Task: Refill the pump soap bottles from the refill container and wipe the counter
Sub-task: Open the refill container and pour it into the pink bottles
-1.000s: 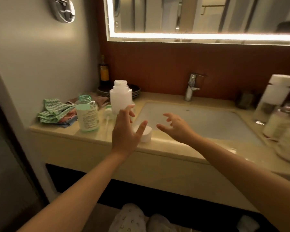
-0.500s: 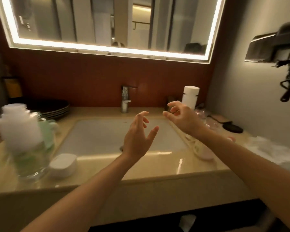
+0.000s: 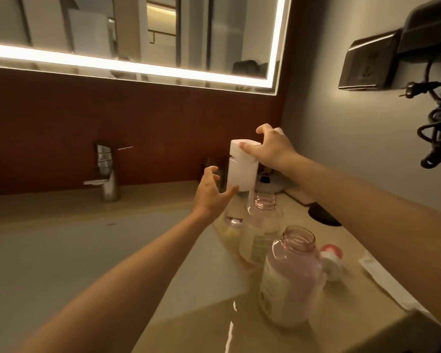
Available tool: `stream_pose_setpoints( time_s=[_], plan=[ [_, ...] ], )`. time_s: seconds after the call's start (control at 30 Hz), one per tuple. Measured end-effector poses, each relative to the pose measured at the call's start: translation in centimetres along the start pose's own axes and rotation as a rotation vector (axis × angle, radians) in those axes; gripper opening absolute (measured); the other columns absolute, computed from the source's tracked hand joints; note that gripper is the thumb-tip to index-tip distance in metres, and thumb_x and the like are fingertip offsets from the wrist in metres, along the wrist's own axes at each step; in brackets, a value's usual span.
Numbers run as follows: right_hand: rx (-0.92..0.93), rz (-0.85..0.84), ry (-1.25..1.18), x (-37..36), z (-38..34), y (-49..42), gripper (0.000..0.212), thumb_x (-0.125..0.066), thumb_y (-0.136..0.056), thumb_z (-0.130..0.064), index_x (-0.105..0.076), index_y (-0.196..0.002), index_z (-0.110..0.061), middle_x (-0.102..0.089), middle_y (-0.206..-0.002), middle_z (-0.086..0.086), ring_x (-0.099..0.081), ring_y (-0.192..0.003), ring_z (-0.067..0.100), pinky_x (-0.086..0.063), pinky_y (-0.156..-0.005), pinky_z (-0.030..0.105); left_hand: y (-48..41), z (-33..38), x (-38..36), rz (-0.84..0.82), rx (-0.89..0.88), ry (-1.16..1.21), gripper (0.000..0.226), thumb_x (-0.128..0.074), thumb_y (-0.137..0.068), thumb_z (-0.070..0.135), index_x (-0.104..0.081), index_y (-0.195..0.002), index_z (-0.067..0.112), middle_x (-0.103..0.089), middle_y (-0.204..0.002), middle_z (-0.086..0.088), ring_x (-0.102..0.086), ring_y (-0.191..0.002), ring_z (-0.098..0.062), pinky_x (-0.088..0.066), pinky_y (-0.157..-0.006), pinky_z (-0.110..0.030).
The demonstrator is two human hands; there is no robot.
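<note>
R hand (image 3: 273, 151) grips the top of the white pump (image 3: 242, 171) w/ curled fingers, up in the air. The pump stands tall, top up, thin tube down, tipped a bit. L hand (image 3: 211, 197) is open, fingers spread, thumb by the pump's bottom. Below the hands, the far pink bottle (image 3: 261, 233) and near pink bottle (image 3: 290, 278) stand open on the table (image 3: 201, 327). Their labels are too blurry to read.

We see a lit mirror (image 3: 138, 34) above the left hand (image 3: 211, 197), with a chrome faucet (image 3: 107, 174) to its left and the sink (image 3: 61, 250) below. Right of the right hand (image 3: 270, 149) a dark wall holder (image 3: 367, 64) carries a coiled cord (image 3: 438, 123). Below that hand lie a dark disc (image 3: 323, 215) and a white paper strip (image 3: 392, 284).
</note>
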State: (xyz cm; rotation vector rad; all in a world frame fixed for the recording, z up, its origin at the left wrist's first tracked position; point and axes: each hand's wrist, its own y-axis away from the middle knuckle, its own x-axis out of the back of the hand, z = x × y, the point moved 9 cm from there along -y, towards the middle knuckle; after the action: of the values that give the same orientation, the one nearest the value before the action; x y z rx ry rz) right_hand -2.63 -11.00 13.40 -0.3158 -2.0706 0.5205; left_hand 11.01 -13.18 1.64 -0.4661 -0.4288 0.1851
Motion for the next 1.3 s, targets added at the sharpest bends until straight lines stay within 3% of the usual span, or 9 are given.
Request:
stream_pose_setpoints(
  time_s=[0.13, 0.27, 0.33, 0.53, 0.67, 0.77, 0.87, 1.07, 1.3],
  plan=[
    [-0.055, -0.127, -0.045, -2.2, 2.0, -2.1, 0.071, -0.058, -0.085, -0.049, -0.029, -0.141, -0.016, -0.033, -0.143, 0.010, -0.041, -0.125, 0.028, -0.044, -0.093, 0.036, -2.4, -1.1, -4.1, -0.180, 0.080, 0.197, 0.087, -0.075, -0.075, 0.027, -0.020, -0.141, 0.018, -0.047, -0.123, -0.003, -0.050, -0.112, -0.019, -0.048, -0.092, -0.038],
    [-0.020, -0.163, -0.081, -3.1, 2.0, -2.7, 0.060, -0.057, -0.086, -0.046, -0.039, -0.133, -0.013, -0.045, -0.130, 0.008, -0.049, -0.102, 0.020, -0.052, -0.070, 0.028, -3.1, -1.4, -5.5, -0.228, 0.093, 0.276, 0.066, -0.076, -0.073, 0.018, -0.036, -0.126, 0.018, -0.052, -0.114, 0.000, -0.054, -0.107, -0.019, -0.052, -0.085, -0.034],
    [0.007, -0.147, -0.086, -3.0, 1.4, -2.5, 0.057, -0.058, -0.086, -0.044, -0.041, -0.130, -0.012, -0.047, -0.125, 0.007, -0.048, -0.098, 0.018, -0.051, -0.066, 0.024, -3.2, -1.4, -4.9, -0.197, 0.076, 0.268, 0.061, -0.078, -0.071, 0.018, -0.041, -0.119, 0.018, -0.053, -0.110, 0.001, -0.054, -0.104, -0.017, -0.053, -0.083, -0.035],
    [0.087, -0.151, -0.113, -1.8, -3.5, 0.2, 0.055, -0.060, -0.085, -0.043, -0.045, -0.126, -0.011, -0.045, -0.113, 0.001, -0.048, -0.096, 0.016, -0.050, -0.072, 0.026, -1.3, -0.4, 0.5, -0.105, 0.036, 0.199, 0.055, -0.079, -0.069, 0.020, -0.042, -0.109, 0.023, -0.052, -0.101, 0.006, -0.054, -0.096, -0.012, -0.052, -0.070, -0.025],
    [0.128, -0.132, -0.173, -0.3, -8.3, 4.1, 0.055, -0.060, -0.085, -0.045, -0.046, -0.125, -0.010, -0.050, -0.113, 0.004, -0.053, -0.095, 0.018, -0.053, -0.078, 0.031, 1.9, 0.8, 6.0, -0.087, 0.070, 0.174, 0.054, -0.081, -0.067, 0.021, -0.045, -0.108, 0.023, -0.057, -0.104, 0.000, -0.057, -0.099, -0.017, -0.054, -0.081, -0.039],
    [0.168, -0.143, -0.197, 0.6, -12.3, 8.1, 0.054, -0.060, -0.085, -0.045, -0.048, -0.123, -0.009, -0.052, -0.108, 0.003, -0.053, -0.090, 0.016, -0.049, -0.069, 0.027, 6.2, 1.8, 10.4, -0.075, 0.095, 0.170, 0.055, -0.081, -0.066, 0.022, -0.046, -0.109, 0.022, -0.059, -0.106, -0.003, -0.058, -0.100, -0.020, -0.054, -0.083, -0.042],
    [0.194, -0.168, -0.197, 0.8, -15.5, 12.4, 0.053, -0.059, -0.085, -0.046, -0.048, -0.122, -0.009, -0.053, -0.107, 0.002, -0.049, -0.089, 0.013, -0.041, -0.068, 0.023, 11.1, 2.4, 14.3, -0.047, 0.111, 0.146, 0.055, -0.083, -0.064, 0.023, -0.047, -0.106, 0.024, -0.060, -0.105, -0.004, -0.059, -0.100, -0.022, -0.053, -0.084, -0.044],
    [0.272, -0.170, -0.204, 0.8, -19.5, 19.6, 0.058, -0.057, -0.085, -0.049, -0.047, -0.126, -0.010, -0.057, -0.122, 0.005, -0.047, -0.091, 0.011, -0.041, -0.067, 0.020, 19.2, 3.6, 19.5, -0.041, 0.138, 0.103, 0.065, -0.078, -0.052, 0.039, -0.046, -0.107, 0.027, -0.061, -0.107, -0.005, -0.059, -0.100, -0.022, -0.053, -0.084, -0.048],
    [0.358, -0.219, -0.200, 0.2, -21.9, 24.2, 0.059, -0.057, -0.085, -0.049, -0.045, -0.128, -0.011, -0.056, -0.124, 0.006, -0.047, -0.092, 0.010, -0.043, -0.072, 0.022, 24.1, 3.1, 22.5, -0.004, 0.162, 0.096, 0.068, -0.082, -0.059, 0.031, -0.046, -0.116, 0.020, -0.061, -0.110, -0.006, -0.059, -0.101, -0.023, -0.053, -0.084, -0.048]
  ],
)
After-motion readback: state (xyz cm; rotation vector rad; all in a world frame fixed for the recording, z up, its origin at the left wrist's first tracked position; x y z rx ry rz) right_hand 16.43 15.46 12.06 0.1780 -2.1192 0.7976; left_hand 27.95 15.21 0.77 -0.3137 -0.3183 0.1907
